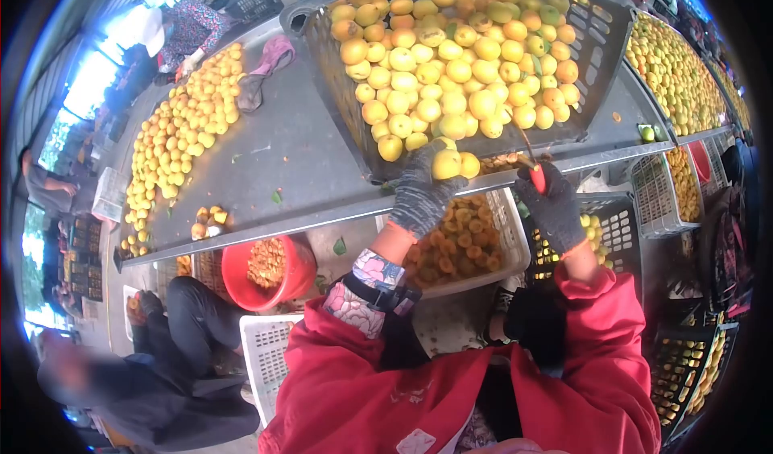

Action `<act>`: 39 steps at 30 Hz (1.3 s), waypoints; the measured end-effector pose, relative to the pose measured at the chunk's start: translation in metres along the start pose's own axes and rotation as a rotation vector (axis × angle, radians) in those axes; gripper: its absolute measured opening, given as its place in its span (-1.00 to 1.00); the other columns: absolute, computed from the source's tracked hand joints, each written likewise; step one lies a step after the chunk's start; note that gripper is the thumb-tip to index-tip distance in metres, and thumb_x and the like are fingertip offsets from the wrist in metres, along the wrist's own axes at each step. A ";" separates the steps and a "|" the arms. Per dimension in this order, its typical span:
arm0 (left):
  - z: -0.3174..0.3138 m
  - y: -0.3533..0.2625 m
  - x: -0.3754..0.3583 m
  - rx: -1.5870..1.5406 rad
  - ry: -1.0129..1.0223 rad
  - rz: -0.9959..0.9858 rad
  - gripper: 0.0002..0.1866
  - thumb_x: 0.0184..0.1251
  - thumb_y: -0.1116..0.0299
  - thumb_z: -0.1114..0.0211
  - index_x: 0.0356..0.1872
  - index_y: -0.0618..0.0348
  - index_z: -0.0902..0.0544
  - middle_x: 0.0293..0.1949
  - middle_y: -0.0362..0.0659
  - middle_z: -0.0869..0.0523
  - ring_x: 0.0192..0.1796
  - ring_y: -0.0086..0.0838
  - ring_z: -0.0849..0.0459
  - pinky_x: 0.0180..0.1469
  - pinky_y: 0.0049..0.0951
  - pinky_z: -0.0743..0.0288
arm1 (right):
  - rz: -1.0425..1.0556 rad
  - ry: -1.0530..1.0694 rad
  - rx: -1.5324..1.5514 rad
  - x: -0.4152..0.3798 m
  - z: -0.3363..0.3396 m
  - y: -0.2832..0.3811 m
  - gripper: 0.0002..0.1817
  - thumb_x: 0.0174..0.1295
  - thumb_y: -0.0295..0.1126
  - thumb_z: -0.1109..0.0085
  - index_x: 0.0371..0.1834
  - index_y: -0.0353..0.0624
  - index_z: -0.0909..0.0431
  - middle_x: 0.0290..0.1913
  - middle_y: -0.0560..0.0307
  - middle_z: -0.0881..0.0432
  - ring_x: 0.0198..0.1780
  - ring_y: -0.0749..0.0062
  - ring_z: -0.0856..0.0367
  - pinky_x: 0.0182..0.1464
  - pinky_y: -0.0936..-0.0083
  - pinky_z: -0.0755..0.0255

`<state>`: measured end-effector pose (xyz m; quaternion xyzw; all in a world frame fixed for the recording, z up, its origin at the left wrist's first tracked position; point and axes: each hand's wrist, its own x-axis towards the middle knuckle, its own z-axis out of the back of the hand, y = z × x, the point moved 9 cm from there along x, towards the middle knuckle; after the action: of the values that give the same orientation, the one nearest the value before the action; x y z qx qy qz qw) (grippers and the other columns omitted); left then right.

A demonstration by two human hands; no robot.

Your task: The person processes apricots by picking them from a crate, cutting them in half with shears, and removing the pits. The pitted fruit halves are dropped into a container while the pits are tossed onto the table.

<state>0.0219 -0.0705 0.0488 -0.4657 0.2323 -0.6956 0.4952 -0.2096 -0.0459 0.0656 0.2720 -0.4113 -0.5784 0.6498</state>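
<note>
My left hand (424, 190), in a grey knitted glove, is closed around two yellow apricots (448, 164) at the near edge of the metal table. My right hand (552, 206), in a dark glove, grips the red handle of a knife (537, 179). Its thin blade points up and away, over the near edge of the black crate. That tilted black crate (334, 104) lies on the table, heaped with yellow apricots (455, 72). Below my hands, a white crate (519, 241) contains halved apricots (460, 241).
A red bucket (302, 273) with cut fruit stands left of the white crate. Loose apricots (187, 124) and a purple cloth (276, 55) lie on the metal table (306, 172). One person (153, 373) sits at lower left; another (193, 31) works across the table.
</note>
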 end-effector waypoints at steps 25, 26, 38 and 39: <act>-0.040 -0.032 -0.026 -0.490 0.493 -0.039 -0.39 0.19 0.40 -0.52 0.25 0.23 -0.46 0.11 -0.14 -0.61 0.18 -0.39 -0.56 0.27 -0.35 -0.44 | 0.357 0.140 -0.318 -0.022 -0.027 0.044 -0.81 0.23 -0.31 -0.22 -0.15 -0.11 -0.56 -0.35 -0.14 -0.61 -0.26 -0.12 -0.64 -0.26 0.09 -0.49; -0.045 -0.026 -0.029 -0.559 0.505 0.018 -0.39 0.20 0.41 -0.52 0.25 0.22 -0.46 0.11 -0.15 -0.61 0.17 -0.42 -0.56 0.26 -0.37 -0.45 | 0.337 0.139 -0.351 -0.022 -0.027 0.041 -0.81 0.23 -0.30 -0.22 -0.14 -0.09 -0.55 -0.36 -0.12 -0.61 -0.26 -0.11 -0.64 -0.26 0.09 -0.49; -0.052 -0.018 -0.038 -0.636 0.426 0.094 -0.59 0.31 0.39 -0.42 0.14 0.20 -0.56 0.06 -0.17 -0.67 0.14 -0.42 -0.60 0.23 -0.37 -0.48 | 0.327 0.103 -0.430 -0.022 -0.032 0.023 -0.70 0.26 -0.41 -0.19 0.05 -0.09 -0.48 -0.32 -0.21 -0.66 -0.24 -0.23 -0.65 -0.24 0.03 -0.51; -0.053 -0.016 -0.037 -0.626 0.431 0.124 -0.60 0.32 0.37 -0.42 0.13 0.20 -0.56 0.05 -0.16 -0.67 0.12 -0.41 -0.60 0.20 -0.37 -0.48 | 0.326 0.096 -0.417 -0.023 -0.031 0.024 -0.70 0.26 -0.40 -0.19 0.06 -0.08 -0.48 -0.33 -0.22 -0.65 -0.23 -0.24 -0.65 -0.24 0.02 -0.50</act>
<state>-0.0294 -0.0377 0.0214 -0.4225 0.5601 -0.6417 0.3098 -0.1699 -0.0232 0.0646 0.0896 -0.2904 -0.5249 0.7951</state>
